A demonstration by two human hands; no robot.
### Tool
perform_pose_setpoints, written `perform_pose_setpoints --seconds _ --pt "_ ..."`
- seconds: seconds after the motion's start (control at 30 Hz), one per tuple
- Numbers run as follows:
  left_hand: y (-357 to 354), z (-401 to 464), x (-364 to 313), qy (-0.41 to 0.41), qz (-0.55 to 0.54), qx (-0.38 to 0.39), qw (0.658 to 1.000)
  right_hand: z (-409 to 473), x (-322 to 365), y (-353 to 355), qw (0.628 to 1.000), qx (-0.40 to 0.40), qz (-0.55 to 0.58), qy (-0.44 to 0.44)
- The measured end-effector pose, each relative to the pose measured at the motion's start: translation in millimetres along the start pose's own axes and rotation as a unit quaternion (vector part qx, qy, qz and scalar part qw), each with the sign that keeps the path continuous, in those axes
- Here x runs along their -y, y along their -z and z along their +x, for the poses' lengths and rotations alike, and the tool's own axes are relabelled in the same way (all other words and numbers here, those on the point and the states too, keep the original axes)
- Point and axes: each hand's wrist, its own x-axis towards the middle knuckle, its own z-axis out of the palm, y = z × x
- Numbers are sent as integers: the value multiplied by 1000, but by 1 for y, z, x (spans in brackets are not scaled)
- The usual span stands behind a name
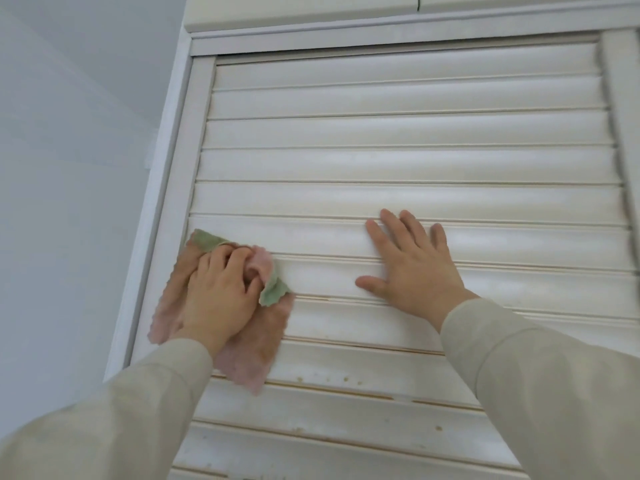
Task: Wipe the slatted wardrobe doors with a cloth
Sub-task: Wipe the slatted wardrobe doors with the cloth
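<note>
Wiping at door's (398, 133) left edge: left hand (218, 296) curled round bunched cloth (256, 344), pressing it against slats beside frame, probably to work into grooves. Right hand (412, 268) spread flat on slats, holding nothing, likely steadying door. Counted: 1 cloth, 2 hands, 1 door in full view. Brown specks low down, not yet wiped.

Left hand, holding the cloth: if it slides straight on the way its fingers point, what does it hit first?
Probably more slats: the left hand grips the cloth pointing up the slatted door; the top rail comes much later.
</note>
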Motion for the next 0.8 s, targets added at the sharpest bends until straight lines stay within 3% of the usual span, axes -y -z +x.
perform_pose_setpoints --seconds 0.17,0.3,0.37,0.53,0.7,0.8 --pt "-2 1 -34 28 14 -6 999 -6 -2 -2 998 37 30 -29" --pt "-9 -16 -103 -103 9 23 994 0 3 7 997 55 46 -24" --pt "-8 -20 -126 -126 18 31 991 -2 -6 13 997 50 54 -9" --pt "-4 -16 -118 -110 29 38 993 -26 -55 21 998 56 30 12" --pt "-5 -21 -157 -20 7 55 998 -56 -88 21 996 80 17 -24" --pt "-2 -25 -200 -81 9 75 994 -54 -84 24 995 97 15 -25"
